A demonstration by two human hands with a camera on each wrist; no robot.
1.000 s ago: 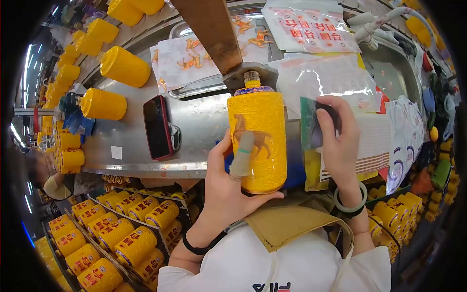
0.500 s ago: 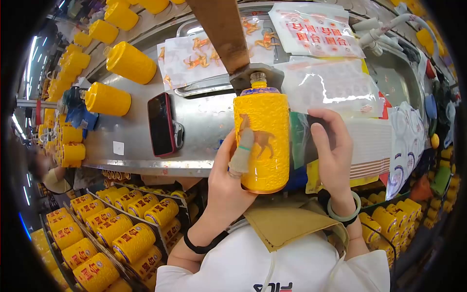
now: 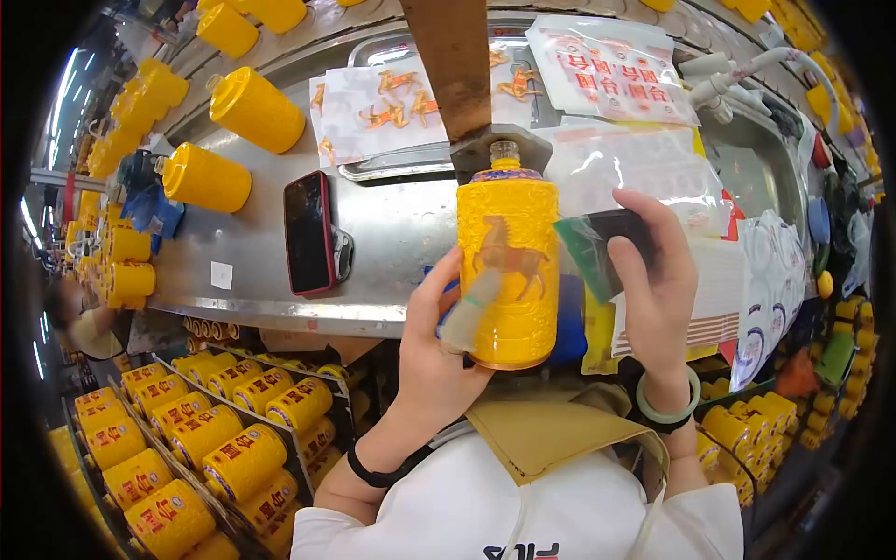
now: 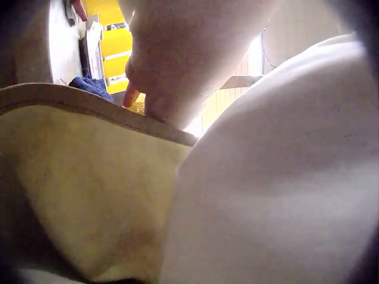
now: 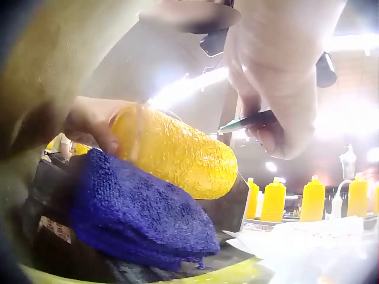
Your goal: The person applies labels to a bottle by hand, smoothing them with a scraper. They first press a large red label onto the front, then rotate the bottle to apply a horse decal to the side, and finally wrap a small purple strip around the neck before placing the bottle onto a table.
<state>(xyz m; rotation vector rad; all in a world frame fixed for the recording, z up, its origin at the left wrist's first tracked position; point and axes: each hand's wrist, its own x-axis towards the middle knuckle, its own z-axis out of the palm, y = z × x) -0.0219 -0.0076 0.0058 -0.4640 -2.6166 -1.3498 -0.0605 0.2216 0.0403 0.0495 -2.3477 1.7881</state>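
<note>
A yellow embossed bottle (image 3: 509, 327) with a brown horse decal (image 3: 509, 261) and a clear glass neck is held by my left hand (image 3: 434, 341). That hand's fingers and thumb wrap its left side and base. One finger wears a pale finger cot (image 3: 471, 313), touching the bottle just below and left of the horse. My right hand (image 3: 658, 289) pinches a flat green-and-black scraper (image 3: 593, 247), its green edge close to the bottle's right side. In the right wrist view, the scraper's green edge (image 5: 237, 124) points toward the bottle (image 5: 177, 154).
A brown post (image 3: 453, 75) ends in a metal block (image 3: 499, 149) behind the bottle neck. Horse decals (image 3: 383, 112) lie on white sheets. A phone (image 3: 308, 233), plastic-covered sheets (image 3: 635, 173) and yellow bottles (image 3: 257, 107) share the bench. A blue cloth (image 5: 142, 213) sits under the held bottle.
The bottle has turned slightly, bringing the horse nearer its middle, and the cot finger has slid lower, off the horse. The scraper, lately upright beside the bottle, now tilts with its face showing.
</note>
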